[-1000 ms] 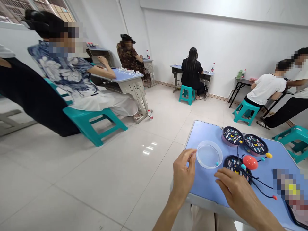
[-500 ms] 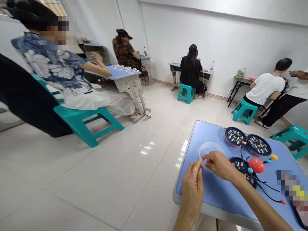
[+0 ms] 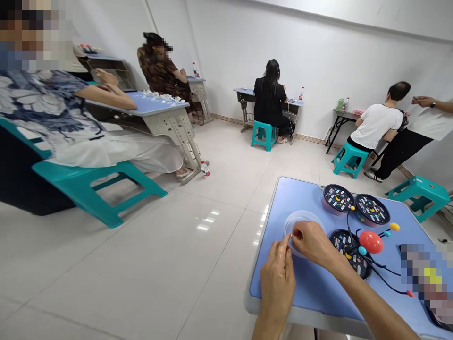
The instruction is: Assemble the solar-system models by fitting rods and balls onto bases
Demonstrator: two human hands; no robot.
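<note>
On a clear plastic dish [image 3: 303, 220], left hand [image 3: 278, 283] and right hand [image 3: 311, 244]

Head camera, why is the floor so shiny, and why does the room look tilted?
In the head view, glare streaks shine on the glossy floor tiles; the view is tilted, so the white wall seems to slope.

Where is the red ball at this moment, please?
In the head view, the red ball sits on the blue desk, right of the right hand, beside a black round case.
</note>
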